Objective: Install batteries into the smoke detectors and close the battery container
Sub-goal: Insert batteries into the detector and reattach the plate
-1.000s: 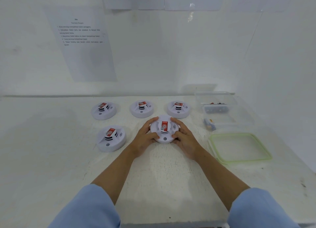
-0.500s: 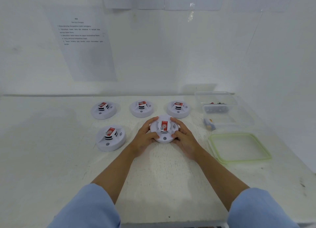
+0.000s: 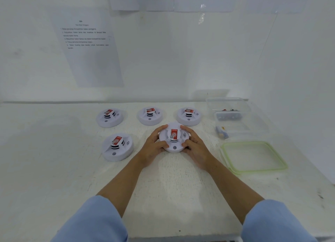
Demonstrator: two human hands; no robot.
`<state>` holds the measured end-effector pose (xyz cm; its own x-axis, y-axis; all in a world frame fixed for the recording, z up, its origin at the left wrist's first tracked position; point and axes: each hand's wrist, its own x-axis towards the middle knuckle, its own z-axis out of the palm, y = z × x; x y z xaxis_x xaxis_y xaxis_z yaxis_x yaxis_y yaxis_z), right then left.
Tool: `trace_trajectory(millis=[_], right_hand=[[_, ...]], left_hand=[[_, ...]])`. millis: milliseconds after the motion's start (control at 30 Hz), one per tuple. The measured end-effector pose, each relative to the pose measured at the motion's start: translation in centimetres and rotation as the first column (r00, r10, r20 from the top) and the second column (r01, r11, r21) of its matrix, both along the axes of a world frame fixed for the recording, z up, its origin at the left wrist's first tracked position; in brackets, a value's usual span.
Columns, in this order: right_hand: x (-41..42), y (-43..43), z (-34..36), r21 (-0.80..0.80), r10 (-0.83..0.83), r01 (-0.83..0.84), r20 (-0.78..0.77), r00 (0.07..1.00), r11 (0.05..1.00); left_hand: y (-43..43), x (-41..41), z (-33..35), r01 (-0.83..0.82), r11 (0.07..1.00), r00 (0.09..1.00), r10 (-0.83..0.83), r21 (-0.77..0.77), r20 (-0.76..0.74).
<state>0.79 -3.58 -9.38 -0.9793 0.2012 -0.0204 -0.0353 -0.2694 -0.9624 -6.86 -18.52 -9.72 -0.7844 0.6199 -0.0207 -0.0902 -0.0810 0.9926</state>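
A round white smoke detector (image 3: 174,147) with a red label on top rests on the table's middle. My left hand (image 3: 154,147) grips its left rim and my right hand (image 3: 196,147) grips its right rim. Several more white detectors stand around it: one to the left (image 3: 117,147), and three in a back row (image 3: 109,118), (image 3: 150,116), (image 3: 188,116). A clear battery container (image 3: 233,118) stands open at the right with small items inside. Its green-rimmed lid (image 3: 253,156) lies flat in front of it.
The white table (image 3: 54,169) meets a white wall at the back. Printed sheets (image 3: 88,47) hang on that wall. A side wall closes off the right. My blue sleeves (image 3: 90,221) show near the table's front edge.
The hands keep their hold on the middle detector; it has barely shifted and the rest of the table is unchanged.
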Motion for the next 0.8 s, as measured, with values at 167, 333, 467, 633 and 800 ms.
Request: trace_trajectory(millis=[167, 333, 467, 633, 800], right_hand=[[0.03, -0.04, 0.11, 0.006, 0.001, -0.001, 0.009, 1.000, 1.000], [0.05, 0.00, 0.15, -0.002, 0.005, -0.005, 0.007, 1.000, 1.000], [0.06, 0.00, 0.15, -0.002, 0.000, 0.000, 0.002, 1.000, 1.000], [-0.02, 0.04, -0.01, -0.005, 0.001, -0.001, -0.005, 1.000, 1.000], [-0.01, 0.01, -0.05, 0.004, -0.002, 0.002, -0.008, 1.000, 1.000]], left_hand=[[0.00, -0.02, -0.04, 0.002, 1.000, 1.000, -0.002, -0.009, -0.004], [0.02, -0.15, -0.19, 0.005, 1.000, 1.000, -0.005, -0.005, 0.000], [0.09, -0.22, -0.25, 0.004, 1.000, 1.000, -0.004, -0.008, -0.001], [0.03, -0.30, -0.42, 0.010, 1.000, 1.000, -0.010, -0.005, -0.010], [-0.01, -0.39, -0.56, 0.010, 1.000, 1.000, -0.010, -0.012, -0.019]])
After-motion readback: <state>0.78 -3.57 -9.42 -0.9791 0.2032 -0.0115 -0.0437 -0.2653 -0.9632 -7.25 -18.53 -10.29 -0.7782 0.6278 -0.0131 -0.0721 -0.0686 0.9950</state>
